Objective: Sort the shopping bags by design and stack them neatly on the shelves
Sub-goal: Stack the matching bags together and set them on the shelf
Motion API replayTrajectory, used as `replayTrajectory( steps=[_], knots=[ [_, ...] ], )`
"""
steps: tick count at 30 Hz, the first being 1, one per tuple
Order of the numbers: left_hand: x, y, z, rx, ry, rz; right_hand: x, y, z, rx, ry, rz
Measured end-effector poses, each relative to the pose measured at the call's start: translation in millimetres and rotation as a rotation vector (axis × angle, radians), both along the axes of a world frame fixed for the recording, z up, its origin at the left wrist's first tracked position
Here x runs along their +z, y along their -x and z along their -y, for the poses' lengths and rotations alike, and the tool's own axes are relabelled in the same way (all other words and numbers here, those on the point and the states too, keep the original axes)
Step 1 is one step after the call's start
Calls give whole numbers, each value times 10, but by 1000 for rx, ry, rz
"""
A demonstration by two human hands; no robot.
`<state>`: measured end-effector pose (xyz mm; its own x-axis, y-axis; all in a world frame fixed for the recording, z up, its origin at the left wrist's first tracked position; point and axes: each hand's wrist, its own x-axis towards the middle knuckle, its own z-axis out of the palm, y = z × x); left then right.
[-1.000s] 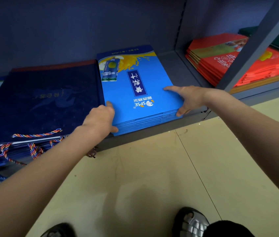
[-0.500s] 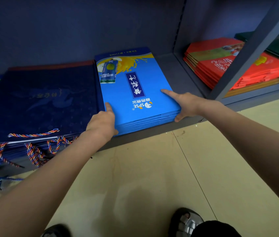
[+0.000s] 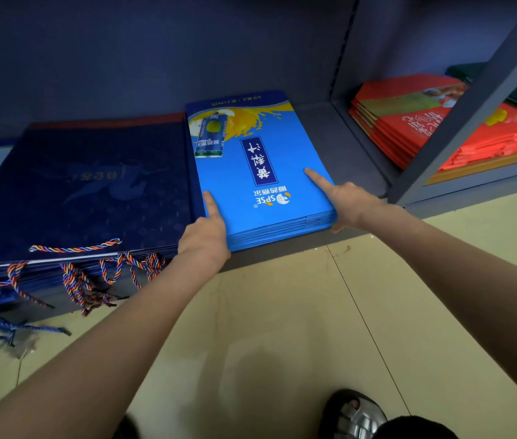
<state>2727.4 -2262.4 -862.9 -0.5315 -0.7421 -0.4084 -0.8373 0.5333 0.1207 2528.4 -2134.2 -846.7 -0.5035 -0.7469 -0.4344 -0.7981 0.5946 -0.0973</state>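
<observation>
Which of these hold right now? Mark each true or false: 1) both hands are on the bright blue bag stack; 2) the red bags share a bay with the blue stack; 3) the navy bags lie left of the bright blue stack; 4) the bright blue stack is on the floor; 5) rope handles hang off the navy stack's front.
1) True: the left hand and right hand each hold a front corner of the bright blue bag stack.
2) False: the red bags lie in the next bay, past the upright post.
3) True: the navy bags lie beside it.
4) False: it rests on the shelf.
5) True: the rope handles dangle there.
</observation>
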Motion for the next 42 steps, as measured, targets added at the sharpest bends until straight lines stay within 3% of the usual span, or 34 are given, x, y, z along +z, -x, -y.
replayTrajectory(
  steps=[7, 15, 21, 31, 42],
  knots=[
    [-65, -134, -67, -95, 175, -55, 22, 25, -9, -17, 38, 28],
    [25, -139, 23, -166, 148, -60, 28, 67, -8, -48, 64, 70],
    [20, -128, 27, -96, 80, -78, 27, 41, 7, -68, 54, 62],
    [-49, -122, -76, -90, 139, -102, -95, 25, -63, -132, 134, 108],
    [-39, 187, -197, -124, 73, -159, 27, 383, -218, -135, 62, 79]
  ],
)
